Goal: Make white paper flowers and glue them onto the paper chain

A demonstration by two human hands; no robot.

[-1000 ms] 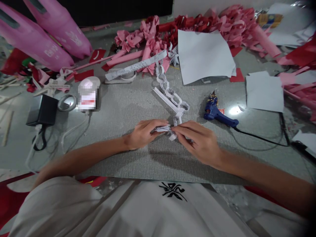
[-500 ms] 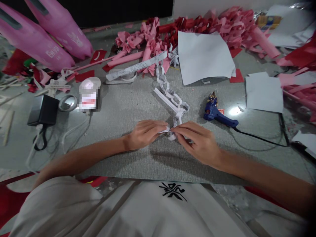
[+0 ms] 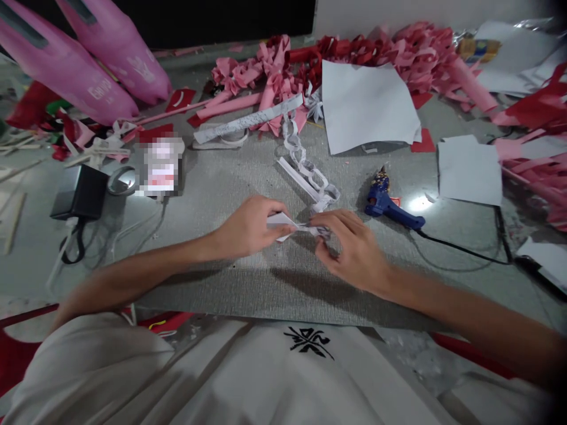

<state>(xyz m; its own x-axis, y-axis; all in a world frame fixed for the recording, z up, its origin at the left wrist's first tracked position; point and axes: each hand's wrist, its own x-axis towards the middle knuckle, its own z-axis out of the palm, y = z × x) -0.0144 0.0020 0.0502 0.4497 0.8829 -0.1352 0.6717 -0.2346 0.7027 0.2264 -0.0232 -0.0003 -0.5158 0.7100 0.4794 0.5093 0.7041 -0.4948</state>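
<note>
The chain point(image 3: 319, 202) mid-frame is matt paper, as is the sheet point(image 3: 367, 109) upper right of centre. The table point(image 3: 212, 189) looks finely rough, with a glossy glare at right. Smooth plastic forms the containers point(image 3: 84, 77) at upper left; the glue gun point(image 3: 401, 218) is plastic, the shirt point(image 3: 221, 378) below matt cloth.

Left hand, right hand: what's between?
In the head view, white paper: wider by the left hand, narrow by the right hand. Can't tell whether it's one piece.
</note>
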